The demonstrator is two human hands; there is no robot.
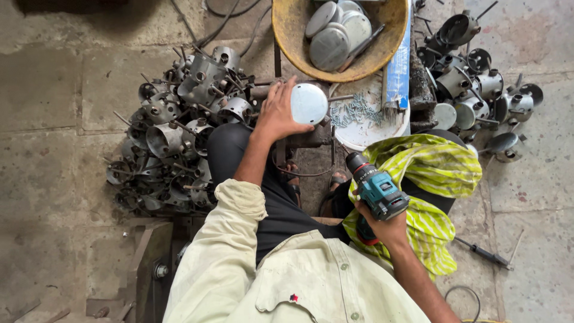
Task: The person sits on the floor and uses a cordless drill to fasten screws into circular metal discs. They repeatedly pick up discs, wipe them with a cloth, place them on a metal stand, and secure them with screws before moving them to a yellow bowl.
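My left hand (276, 112) grips a round white metal lid (308, 103) held over a dark work stand between my knees. My right hand (384, 226) holds a teal and black cordless drill (376, 188), its chuck pointing up and left toward the lid, a short way apart from it. A white dish (359, 134) with several loose screws (354, 110) lies just beyond the lid.
A yellow basin (287, 30) holding several grey round lids sits at top centre. Heaps of grey metal cylindrical housings lie at left (173, 131) and right (478, 84). A green-yellow striped cloth (430, 167) covers my right knee. A screwdriver (485, 254) lies on the stone floor.
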